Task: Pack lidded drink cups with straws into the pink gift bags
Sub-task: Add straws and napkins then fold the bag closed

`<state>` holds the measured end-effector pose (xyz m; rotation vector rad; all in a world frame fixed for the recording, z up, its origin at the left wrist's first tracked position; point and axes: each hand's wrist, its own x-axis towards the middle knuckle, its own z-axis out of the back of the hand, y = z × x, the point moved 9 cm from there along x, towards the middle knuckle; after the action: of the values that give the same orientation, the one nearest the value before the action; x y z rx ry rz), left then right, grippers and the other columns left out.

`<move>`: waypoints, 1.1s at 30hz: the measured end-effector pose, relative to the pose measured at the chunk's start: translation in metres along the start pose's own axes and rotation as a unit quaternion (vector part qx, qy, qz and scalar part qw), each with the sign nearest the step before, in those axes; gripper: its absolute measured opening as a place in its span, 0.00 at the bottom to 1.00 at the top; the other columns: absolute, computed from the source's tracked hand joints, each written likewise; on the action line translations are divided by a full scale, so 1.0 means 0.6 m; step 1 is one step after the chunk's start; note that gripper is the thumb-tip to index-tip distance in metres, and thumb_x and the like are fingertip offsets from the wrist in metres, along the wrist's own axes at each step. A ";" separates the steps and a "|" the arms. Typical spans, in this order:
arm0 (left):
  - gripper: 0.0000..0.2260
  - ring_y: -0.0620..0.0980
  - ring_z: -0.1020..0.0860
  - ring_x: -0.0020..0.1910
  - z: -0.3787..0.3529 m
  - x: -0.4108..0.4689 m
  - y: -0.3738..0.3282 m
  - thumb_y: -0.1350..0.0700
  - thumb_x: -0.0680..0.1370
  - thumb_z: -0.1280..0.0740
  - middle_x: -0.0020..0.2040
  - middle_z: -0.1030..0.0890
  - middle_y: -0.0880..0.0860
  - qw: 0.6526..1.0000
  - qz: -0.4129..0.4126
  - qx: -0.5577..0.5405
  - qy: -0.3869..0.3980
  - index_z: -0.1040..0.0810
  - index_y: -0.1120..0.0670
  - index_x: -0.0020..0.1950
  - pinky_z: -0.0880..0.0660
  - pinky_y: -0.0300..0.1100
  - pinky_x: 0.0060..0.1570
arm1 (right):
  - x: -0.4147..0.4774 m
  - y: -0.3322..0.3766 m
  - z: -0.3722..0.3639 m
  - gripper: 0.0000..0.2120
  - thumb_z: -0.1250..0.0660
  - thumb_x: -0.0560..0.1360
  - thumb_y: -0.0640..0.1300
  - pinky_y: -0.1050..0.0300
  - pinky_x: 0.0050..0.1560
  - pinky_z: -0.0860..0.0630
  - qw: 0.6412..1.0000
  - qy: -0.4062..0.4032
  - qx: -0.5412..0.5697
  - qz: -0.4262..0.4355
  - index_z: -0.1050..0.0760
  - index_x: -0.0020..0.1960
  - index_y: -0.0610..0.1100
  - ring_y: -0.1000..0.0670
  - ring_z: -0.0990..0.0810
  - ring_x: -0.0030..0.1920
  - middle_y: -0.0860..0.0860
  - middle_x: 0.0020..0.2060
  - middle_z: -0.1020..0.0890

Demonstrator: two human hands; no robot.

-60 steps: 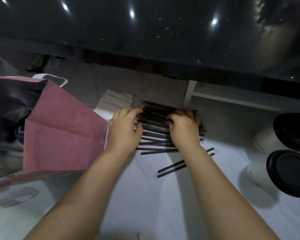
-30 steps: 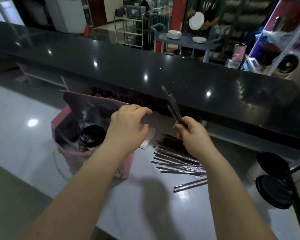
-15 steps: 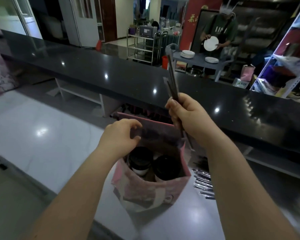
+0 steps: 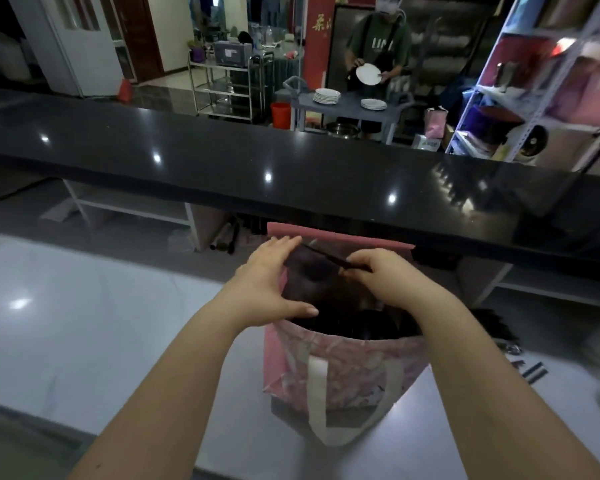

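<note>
The pink gift bag (image 4: 340, 372) stands open on the table (image 4: 84, 323), lower centre of the frame. The left hand (image 4: 267, 282), fingers straight, presses its left rim wide. The right hand (image 4: 378, 275) pinches black straws (image 4: 323, 255) over the mouth, their long axis slanting up-left. They look not yet dropped in, and the bag's inside is too dark to show cups.

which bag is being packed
Find the long black counter. Just before it, on the white table, stands a pink bag with a white handle. Unlike the far bag behind the counter, it has the left hand and right hand at its mouth.
</note>
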<state>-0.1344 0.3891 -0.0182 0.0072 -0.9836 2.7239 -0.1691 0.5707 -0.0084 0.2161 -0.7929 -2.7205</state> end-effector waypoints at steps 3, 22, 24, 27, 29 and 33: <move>0.50 0.43 0.53 0.78 -0.005 0.000 0.003 0.39 0.62 0.21 0.79 0.48 0.41 1.000 -0.022 -0.002 0.007 0.47 0.38 0.77 0.46 0.52 0.76 | 0.007 -0.003 -0.020 0.17 0.32 0.77 0.49 0.55 0.54 0.27 0.994 0.011 -0.099 -0.038 0.26 0.65 0.54 0.49 0.23 0.59 0.53 0.60 0.21; 0.31 0.48 0.34 0.74 -0.011 -0.110 0.055 0.38 0.71 0.28 0.74 0.31 0.47 0.931 -0.108 -0.227 -0.263 0.27 0.48 0.71 0.30 0.58 0.67 | -0.173 -0.152 -0.004 0.32 0.25 0.68 0.57 0.52 0.67 0.28 0.895 -0.089 0.436 0.034 0.28 0.70 0.52 0.51 0.27 0.68 0.53 0.67 0.24; 0.35 0.47 0.33 0.73 -0.020 -0.109 0.051 0.36 0.70 0.27 0.75 0.32 0.45 0.942 -0.102 -0.204 -0.245 0.31 0.47 0.73 0.28 0.52 0.66 | -0.167 -0.144 -0.017 0.30 0.29 0.73 0.50 0.50 0.70 0.32 0.893 -0.033 0.445 0.054 0.32 0.73 0.51 0.51 0.30 0.71 0.53 0.70 0.27; 0.37 0.45 0.28 0.69 -0.038 -0.108 0.061 0.35 0.66 0.26 0.70 0.27 0.42 0.948 -0.060 -0.233 -0.207 0.31 0.42 0.73 0.25 0.47 0.62 | -0.162 -0.141 -0.006 0.37 0.26 0.69 0.59 0.57 0.68 0.31 0.879 -0.039 0.472 0.052 0.34 0.74 0.49 0.52 0.29 0.70 0.53 0.70 0.27; 0.34 0.44 0.26 0.66 -0.044 -0.113 0.064 0.35 0.65 0.25 0.65 0.25 0.39 0.948 -0.046 -0.235 -0.209 0.29 0.39 0.70 0.24 0.43 0.60 | -0.157 -0.143 0.010 0.35 0.24 0.67 0.54 0.55 0.66 0.28 0.873 -0.077 0.480 0.039 0.30 0.71 0.49 0.50 0.26 0.68 0.52 0.67 0.23; 0.28 0.44 0.26 0.66 -0.047 -0.115 0.046 0.38 0.68 0.25 0.65 0.24 0.38 0.950 -0.056 -0.209 -0.224 0.25 0.40 0.66 0.24 0.41 0.59 | -0.153 -0.125 0.050 0.23 0.24 0.67 0.43 0.55 0.60 0.24 0.919 -0.159 0.360 0.018 0.21 0.61 0.55 0.56 0.22 0.61 0.57 0.59 0.19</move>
<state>-0.0718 0.3709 -0.0633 0.6061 -1.6098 2.4016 -0.1070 0.6757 -0.0189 -0.0965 -1.8494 -2.3270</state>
